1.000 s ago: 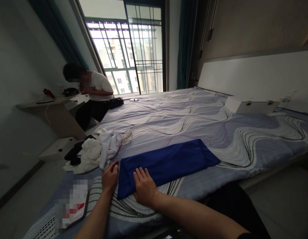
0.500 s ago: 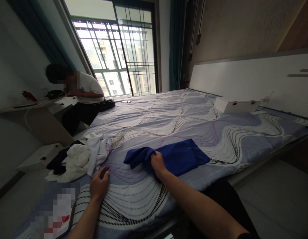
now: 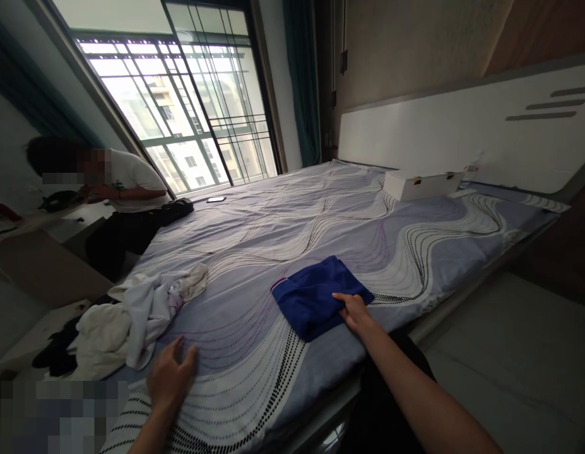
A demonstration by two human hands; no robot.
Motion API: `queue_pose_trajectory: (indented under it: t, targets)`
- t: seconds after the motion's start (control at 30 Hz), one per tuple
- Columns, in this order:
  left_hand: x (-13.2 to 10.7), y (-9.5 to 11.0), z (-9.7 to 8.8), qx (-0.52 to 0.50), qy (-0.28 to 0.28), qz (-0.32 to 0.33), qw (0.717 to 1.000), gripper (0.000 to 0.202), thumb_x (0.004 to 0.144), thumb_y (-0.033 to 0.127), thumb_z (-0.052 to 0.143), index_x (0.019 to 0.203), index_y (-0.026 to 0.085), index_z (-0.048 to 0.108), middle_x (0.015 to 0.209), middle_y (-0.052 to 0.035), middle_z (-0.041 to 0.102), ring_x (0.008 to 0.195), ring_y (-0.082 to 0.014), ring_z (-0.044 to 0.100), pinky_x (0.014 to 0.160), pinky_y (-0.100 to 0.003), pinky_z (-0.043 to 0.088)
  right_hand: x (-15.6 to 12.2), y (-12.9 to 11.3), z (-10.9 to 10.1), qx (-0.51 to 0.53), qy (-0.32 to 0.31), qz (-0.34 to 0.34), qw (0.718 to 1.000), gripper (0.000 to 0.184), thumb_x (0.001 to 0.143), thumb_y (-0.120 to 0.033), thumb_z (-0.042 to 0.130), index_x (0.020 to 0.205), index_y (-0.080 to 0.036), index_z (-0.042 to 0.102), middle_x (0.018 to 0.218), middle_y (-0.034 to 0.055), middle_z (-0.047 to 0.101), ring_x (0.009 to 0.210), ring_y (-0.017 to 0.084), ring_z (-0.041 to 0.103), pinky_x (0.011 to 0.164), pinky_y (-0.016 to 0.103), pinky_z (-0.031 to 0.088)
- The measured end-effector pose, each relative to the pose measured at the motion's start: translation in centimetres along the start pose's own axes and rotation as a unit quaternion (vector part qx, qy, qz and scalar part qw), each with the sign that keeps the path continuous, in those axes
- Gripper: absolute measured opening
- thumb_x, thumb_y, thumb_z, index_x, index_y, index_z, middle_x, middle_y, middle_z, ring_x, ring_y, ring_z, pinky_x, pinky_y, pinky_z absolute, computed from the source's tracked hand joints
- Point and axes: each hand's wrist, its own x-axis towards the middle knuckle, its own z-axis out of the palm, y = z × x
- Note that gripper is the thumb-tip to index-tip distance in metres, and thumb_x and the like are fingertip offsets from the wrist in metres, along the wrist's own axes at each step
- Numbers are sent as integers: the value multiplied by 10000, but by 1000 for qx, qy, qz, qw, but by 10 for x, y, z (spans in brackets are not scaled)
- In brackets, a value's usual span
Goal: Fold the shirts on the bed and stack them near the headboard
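A blue garment lies folded into a rough rectangle on the bed, with a thin white and red band at its left edge. My right hand is at its near right side, the fingers closed on the cloth there. Thumb and fingers apart, my left hand hovers low over the patterned sheet, slightly blurred and holding nothing. Just beyond it is a heap of crumpled white and cream clothes, with a black cloth at its left.
A white box and a clear bottle stand near the white headboard. A phone lies at the bed's far side. Another person sits at a desk on the left. The bed's near edge drops to the floor at right.
The blue garment's loose left part now lies folded over, making it shorter. My right hand has shifted to its right side. My left hand has opened wider, and the view has turned right.
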Motion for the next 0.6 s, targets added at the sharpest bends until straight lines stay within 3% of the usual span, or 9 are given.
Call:
queue_pose_trajectory:
  t: [0.07, 0.17, 0.23, 0.33, 0.47, 0.6]
  targets:
    - [-27, 45, 8, -45, 14, 59, 997, 765, 799, 616, 454, 1338, 85, 560, 1176, -185, 641, 1139, -337, 595, 1039, -484, 452, 2, 3, 4, 7, 4, 3, 1000, 287, 576, 2, 778, 803, -132, 664, 700, 44, 746, 829, 264, 746, 748, 356, 640]
    - [-79, 125, 28, -107, -57, 154, 981, 817, 806, 653, 526, 1429, 128, 461, 1029, -112, 657, 958, -272, 647, 906, -425, 518, 4, 4, 5, 14, 2, 7, 1000, 293, 558, 13, 782, 793, -123, 673, 687, 47, 748, 795, 268, 748, 724, 359, 644]
    - [-110, 173, 44, -86, -76, 199, 973, 892, 792, 642, 588, 1490, 127, 382, 988, -113, 664, 936, -286, 649, 895, -447, 504, 5, 3, 3, 17, -2, 5, 1000, 285, 559, 10, 773, 793, -124, 678, 703, 49, 756, 785, 264, 748, 729, 362, 644]
    - [-134, 220, 64, -37, -49, 211, 976, 827, 820, 542, 611, 1486, 103, 395, 1040, -180, 687, 999, -348, 639, 945, -518, 457, 4, 3, 1, 19, -9, -2, 1000, 287, 554, -2, 767, 797, -129, 682, 730, 48, 765, 790, 265, 748, 753, 376, 643]
    - [-133, 236, 72, -53, -43, 144, 987, 655, 835, 194, 501, 1481, 124, 418, 960, -145, 731, 910, -301, 680, 899, -464, 488, -3, 5, 1, 14, -20, -23, 999, 340, 542, -25, 784, 847, -139, 686, 794, 39, 778, 842, 267, 749, 788, 377, 639]
    - [-129, 210, 56, -118, -15, 154, 981, 698, 769, 96, 441, 1464, 166, 467, 1086, -112, 745, 956, -261, 685, 912, -410, 501, -19, 4, -5, 6, -51, 17, 999, 305, 608, -105, 809, 884, -147, 686, 848, 49, 781, 862, 256, 747, 779, 363, 637]
